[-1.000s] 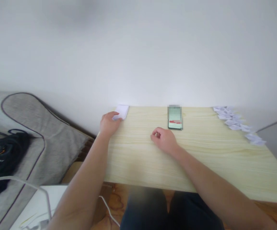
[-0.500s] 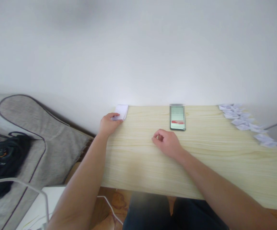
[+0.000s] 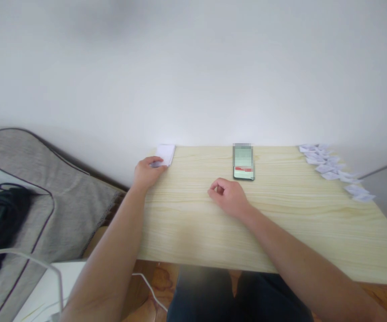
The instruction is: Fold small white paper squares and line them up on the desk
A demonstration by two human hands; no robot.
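At the far left corner of the table, a small stack of white paper (image 3: 166,153) lies against the wall. My left hand (image 3: 147,171) grips its near left corner, with the thumb along the front edge and a finger over the top. My right hand (image 3: 230,195) rests on the table in a loose curl, thumb and forefinger together, and nothing shows in it. Just beyond that hand lies a phone (image 3: 244,172), screen up, its picture partly blurred out. Along the right side runs a row of several folded white paper pieces (image 3: 327,171).
The pale wood-grain table (image 3: 193,241) meets a white wall (image 3: 193,71) at the back. To the left are a grey cloth-covered seat (image 3: 76,197) with a black bag (image 3: 6,214), plus a white surface (image 3: 46,286) and a white cable (image 3: 22,253).
The whole view has turned slightly, so everything sits a little further left. Both hands keep nearly the same pose and place on the table.
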